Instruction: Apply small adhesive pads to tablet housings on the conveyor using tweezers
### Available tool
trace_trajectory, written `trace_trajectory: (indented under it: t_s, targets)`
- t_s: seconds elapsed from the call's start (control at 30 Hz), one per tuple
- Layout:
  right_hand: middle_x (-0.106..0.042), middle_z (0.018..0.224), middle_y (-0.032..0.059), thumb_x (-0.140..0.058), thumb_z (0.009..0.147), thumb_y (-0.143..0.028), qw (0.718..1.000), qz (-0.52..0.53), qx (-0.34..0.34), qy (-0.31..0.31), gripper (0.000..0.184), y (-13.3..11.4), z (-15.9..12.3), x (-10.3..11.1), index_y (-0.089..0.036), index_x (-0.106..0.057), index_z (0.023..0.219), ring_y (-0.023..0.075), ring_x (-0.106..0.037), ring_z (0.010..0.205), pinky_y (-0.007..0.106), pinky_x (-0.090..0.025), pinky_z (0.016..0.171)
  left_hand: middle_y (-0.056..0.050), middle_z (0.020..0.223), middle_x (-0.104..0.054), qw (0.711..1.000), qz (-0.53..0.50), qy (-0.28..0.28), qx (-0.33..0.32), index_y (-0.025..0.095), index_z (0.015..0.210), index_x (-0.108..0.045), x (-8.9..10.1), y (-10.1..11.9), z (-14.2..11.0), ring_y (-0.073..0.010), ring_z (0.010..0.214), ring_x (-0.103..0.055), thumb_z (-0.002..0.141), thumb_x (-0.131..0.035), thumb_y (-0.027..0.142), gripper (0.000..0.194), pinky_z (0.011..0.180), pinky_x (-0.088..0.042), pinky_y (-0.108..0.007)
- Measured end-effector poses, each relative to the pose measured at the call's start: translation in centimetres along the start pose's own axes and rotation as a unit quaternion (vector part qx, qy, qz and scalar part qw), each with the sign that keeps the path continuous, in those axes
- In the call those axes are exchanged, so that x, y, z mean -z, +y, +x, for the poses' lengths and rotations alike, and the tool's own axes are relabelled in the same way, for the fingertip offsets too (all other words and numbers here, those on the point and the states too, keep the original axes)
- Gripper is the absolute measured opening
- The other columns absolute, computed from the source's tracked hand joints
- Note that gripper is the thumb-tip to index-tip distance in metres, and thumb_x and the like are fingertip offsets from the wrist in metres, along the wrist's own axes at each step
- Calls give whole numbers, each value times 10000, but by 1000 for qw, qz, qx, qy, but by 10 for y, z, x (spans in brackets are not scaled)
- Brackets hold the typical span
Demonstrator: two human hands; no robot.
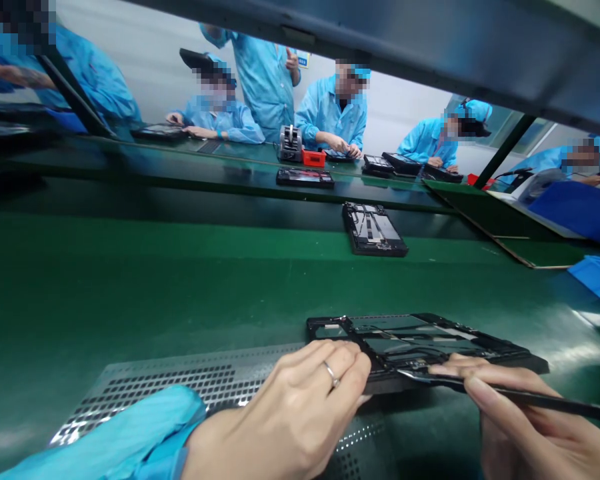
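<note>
Two bare hands are seen at the front of a green bench top (pixel 145 293). An opened black tablet frame (pixel 420 343) is laid flat, its near edge partly over a perforated metal mat (pixel 180 380). The left hand (pixel 275 413), ring on one finger, is placed on the frame's near-left edge, with fingers held together and pressed over the rim. Thumb is hidden, so a pinch cannot be confirmed. The right hand (pixel 540 427) is kept just right of it, a slim black pry tool (pixel 520 393) pinched between thumb and fingers. The tool's tip is set at the frame's near edge, close to the left hand's fingers. A blue sleeve (pixel 130 433) is worn on the left forearm.

Further up the bench, a second black tablet frame (pixel 375 230) is laid apart from the first. Across the bench, a third device (pixel 305 177) is placed beside a red box (pixel 313 157) and a grey bench machine (pixel 290 143). Several co-workers (pixel 335 113) in blue smocks and caps are seated or standing beyond. A blue tray (pixel 597 277) is seen at the right edge.
</note>
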State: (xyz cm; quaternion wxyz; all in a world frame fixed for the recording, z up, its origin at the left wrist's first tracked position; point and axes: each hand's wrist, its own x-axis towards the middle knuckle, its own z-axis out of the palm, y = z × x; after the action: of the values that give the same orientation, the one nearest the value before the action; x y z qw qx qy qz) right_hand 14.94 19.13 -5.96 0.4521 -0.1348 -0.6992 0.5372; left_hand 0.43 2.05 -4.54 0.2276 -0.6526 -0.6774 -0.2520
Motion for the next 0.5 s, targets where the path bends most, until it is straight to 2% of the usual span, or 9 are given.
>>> trace_trajectory:
  t_s: [0.17, 0.37, 0.5]
  targets:
    - [-710, 737, 68, -726, 610, -79, 1000, -13, 4, -1, 175, 0, 0, 0, -215, -744, 718, 246, -686, 642, 282, -592, 630, -52, 833, -670, 1000, -1, -4, 4, 116, 868, -588, 1, 1, 3, -145, 727, -631, 853, -278, -10, 335, 655, -521, -229]
    - [-716, 764, 23, -668, 665, -44, 999, -18, 43, -26, 235, 1, -4, -1, -237, -732, 783, 190, -688, 731, 221, -565, 715, -53, 826, -668, 1000, -1, -9, 6, 114, 862, -583, 3, 2, 3, -142, 725, -632, 865, -277, -7, 329, 672, -516, -228]
    - [-717, 785, 25, -652, 651, -15, 997, -20, 63, -31, 273, 0, -1, -4, -235, -730, 794, 198, -688, 724, 237, -570, 697, -48, 823, -668, 1000, -3, -11, 4, 123, 850, -581, 0, 1, -2, -140, 719, -629, 855, -279, -11, 331, 662, -513, -226]
